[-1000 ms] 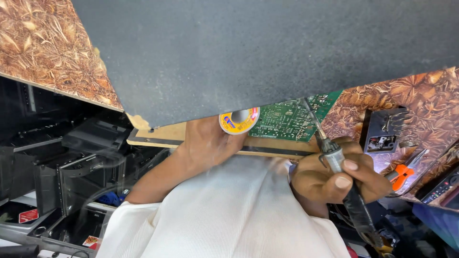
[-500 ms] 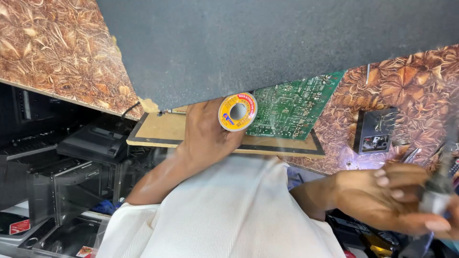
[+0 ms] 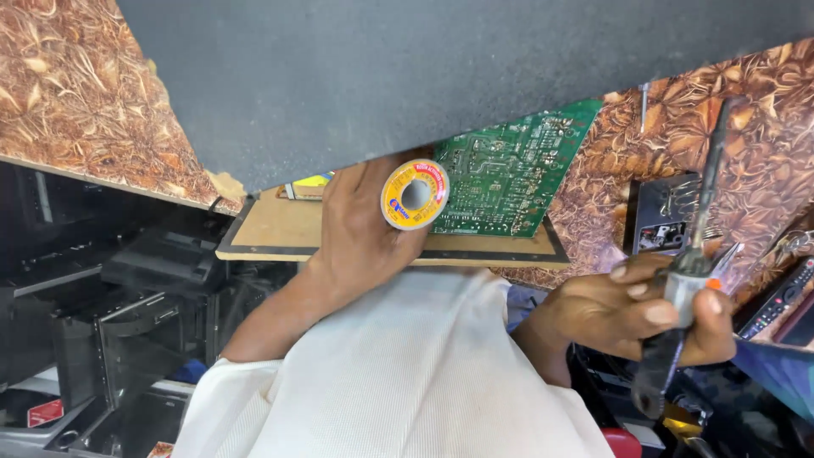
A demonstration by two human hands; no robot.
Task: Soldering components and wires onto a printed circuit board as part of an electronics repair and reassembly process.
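Sleeves first: your pale shirt (image 3: pixel 398 373) fills the near foreground, both forearms reaching out from it. Right hand (image 3: pixel 644 309) sits low and to the right, fingers wrapped tight around the grip of the soldering iron (image 3: pixel 691 271). Its long axis runs nearly upright, leaning slightly right, with the dark tip up over the brown leaf-patterned table (image 3: pixel 763 127) and well apart from the board. Just beyond that hand a black holder (image 3: pixel 657 216) rests on the table, and a remote control (image 3: pixel 776 297) lies at the right edge.

Left hand (image 3: pixel 365 229) is farther out and nearer the work, fingers closed around a yellow spool of solder (image 3: pixel 414 195), its hollow core facing you. That spool overlaps the left edge of the green circuit board (image 3: pixel 509 174), which lies on a tan wooden board (image 3: pixel 280 229). From the iron, the circuit board lies up and to the left. A big dark panel (image 3: pixel 424 68) covers everything beyond.
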